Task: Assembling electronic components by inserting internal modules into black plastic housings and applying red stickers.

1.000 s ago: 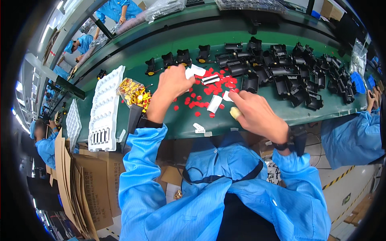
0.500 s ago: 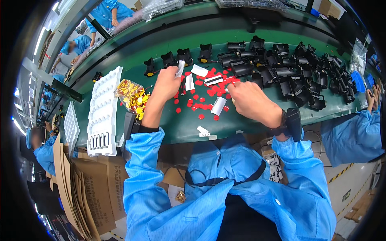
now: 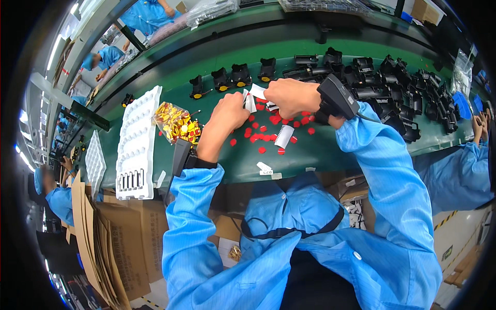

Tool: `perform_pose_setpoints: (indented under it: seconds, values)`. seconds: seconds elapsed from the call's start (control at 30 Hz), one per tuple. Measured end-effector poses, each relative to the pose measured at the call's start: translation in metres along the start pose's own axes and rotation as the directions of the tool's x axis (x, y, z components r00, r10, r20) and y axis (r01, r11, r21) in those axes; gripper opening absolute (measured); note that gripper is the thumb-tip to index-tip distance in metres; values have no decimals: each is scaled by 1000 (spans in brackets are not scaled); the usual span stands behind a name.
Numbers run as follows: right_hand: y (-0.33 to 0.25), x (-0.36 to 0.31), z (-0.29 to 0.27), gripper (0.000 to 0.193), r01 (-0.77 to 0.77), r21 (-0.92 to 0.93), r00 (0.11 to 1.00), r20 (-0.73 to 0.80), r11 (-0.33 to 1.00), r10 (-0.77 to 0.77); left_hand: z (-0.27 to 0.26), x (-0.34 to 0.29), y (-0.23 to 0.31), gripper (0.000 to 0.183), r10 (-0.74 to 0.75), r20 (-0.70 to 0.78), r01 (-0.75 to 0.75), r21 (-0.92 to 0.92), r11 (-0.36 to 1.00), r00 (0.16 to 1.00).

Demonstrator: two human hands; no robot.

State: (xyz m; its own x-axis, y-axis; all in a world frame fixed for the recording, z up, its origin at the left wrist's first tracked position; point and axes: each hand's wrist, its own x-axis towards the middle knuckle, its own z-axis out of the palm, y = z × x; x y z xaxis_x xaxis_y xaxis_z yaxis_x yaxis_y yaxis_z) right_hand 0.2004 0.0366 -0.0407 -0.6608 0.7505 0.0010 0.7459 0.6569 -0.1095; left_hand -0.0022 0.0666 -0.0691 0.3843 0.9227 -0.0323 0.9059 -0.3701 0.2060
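Note:
My left hand (image 3: 231, 110) is closed on a narrow white ribbed strip (image 3: 245, 95), which sticks up past its fingertips. A white slip (image 3: 251, 104) lies just beside it. To the right, my right hand (image 3: 292, 97) is closed with its fingertips turned down and hidden; I cannot make out what they hold. A white piece of paper (image 3: 258, 91) shows at its fingertips, between the two hands. Beneath and around both hands, small red pieces (image 3: 262, 150) are scattered on the green table (image 3: 232, 168). A white piece with a ribbed edge (image 3: 283, 136) lies nearer me.
Black plastic housings (image 3: 372, 93) crowd the right side; several with yellow parts (image 3: 241, 76) stand in a row behind my hands. At left are a bag of yellow and red pieces (image 3: 178, 123) and a white tray (image 3: 135, 150). Another person's hands (image 3: 480, 124) are at the far right.
My right hand has moved left, close to my left hand and over the white paper and red pieces. My left hand has shifted slightly right and nearer me, still holding the ribbed strip.

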Motion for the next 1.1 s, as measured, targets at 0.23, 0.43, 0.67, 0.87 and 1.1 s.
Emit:
perform_pose_setpoints:
  seconds: [0.23,0.43,0.67,0.87,1.1]
  values:
    - [7,24,19,29,133,-99,989,83,986,-125,0,14,-4,39,-26,29,25,25,999,999]
    - [10,26,22,24,90,-162,996,27,983,-86,-6,7,-22,40,-93,-26,91,-68,994,995]
    - [10,-25,-12,20,-25,-102,986,-166,994,7,-33,-35,-4,17,2,-294,-145,-467,873,956]
    - [-20,-142,-23,20,81,253,681,-720,964,132,-22,-119,87,16,258,-179,-285,-837,467,949]
    - [-138,-346,109,23,-384,793,126,-463,473,877,163,-155,238,24,717,82,-217,-924,315,692]
